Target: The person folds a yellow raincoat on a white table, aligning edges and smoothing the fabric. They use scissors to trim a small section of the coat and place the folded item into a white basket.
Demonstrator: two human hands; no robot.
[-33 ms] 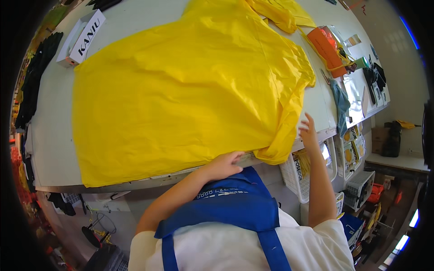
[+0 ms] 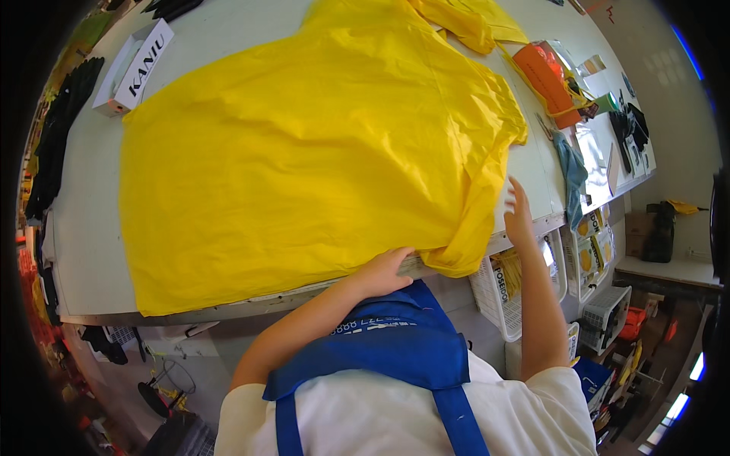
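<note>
A large yellow garment (image 2: 304, 167) of smooth, slightly shiny fabric, like a raincoat, lies spread over the white table (image 2: 85, 228). Its sleeves reach the far side, and a loose folded part hangs over the near edge on the right. My left hand (image 2: 384, 272) rests at the table's front edge by the garment's lower border, fingers extended and holding nothing visible. Just right of the folded part, my right hand (image 2: 518, 213) is raised over the table edge with its fingers apart and nothing in it. A blue apron (image 2: 372, 357) covers my front.
A white open box (image 2: 137, 68) stands at the far left, with dark folded cloth (image 2: 65, 137) beside it. An orange box (image 2: 546, 83) and a blue-grey cloth (image 2: 570, 175) are on the right. White baskets (image 2: 498, 304) with packages sit below the table edge.
My left hand has shifted slightly up and to the right along the table edge. My right hand has moved a little farther from me. The garment lies almost the same.
</note>
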